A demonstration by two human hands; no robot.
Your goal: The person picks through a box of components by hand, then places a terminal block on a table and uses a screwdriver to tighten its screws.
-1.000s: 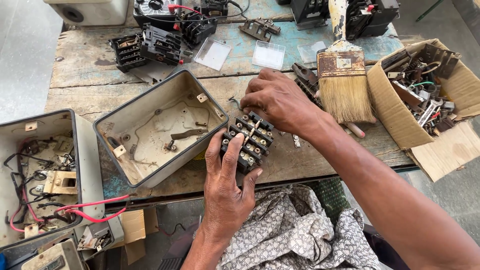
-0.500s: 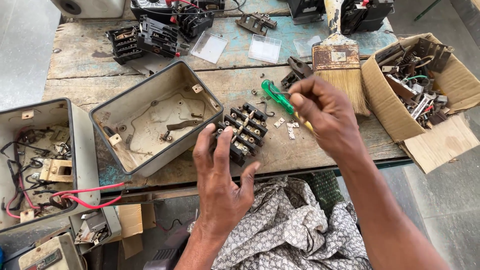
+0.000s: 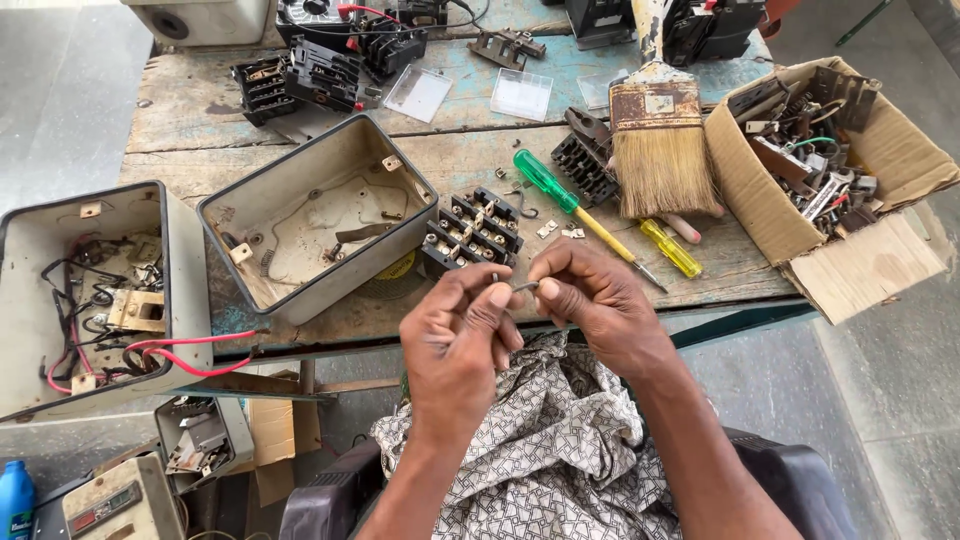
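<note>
My left hand (image 3: 460, 335) and my right hand (image 3: 590, 300) meet in front of the bench edge, both pinching a small bent metal part (image 3: 522, 287) between their fingertips. Just beyond them on the wooden bench lies a black terminal block (image 3: 473, 230) with several brass screws. A green-handled screwdriver (image 3: 560, 195) rests to its right, with a few small loose metal bits (image 3: 560, 231) beside it. An open grey metal enclosure (image 3: 315, 215) sits left of the block.
A wide paintbrush (image 3: 658, 140) and a yellow-handled screwdriver (image 3: 670, 248) lie at right, next to a cardboard box (image 3: 880, 150) of metal parts. Another open enclosure with red wires (image 3: 90, 290) stands at far left. Black components (image 3: 310, 70) crowd the back. Patterned cloth (image 3: 540, 450) covers my lap.
My right hand has put down the green screwdriver and my left hand has left the terminal block. Both hands pulled back toward me and now pinch a small metal part.
</note>
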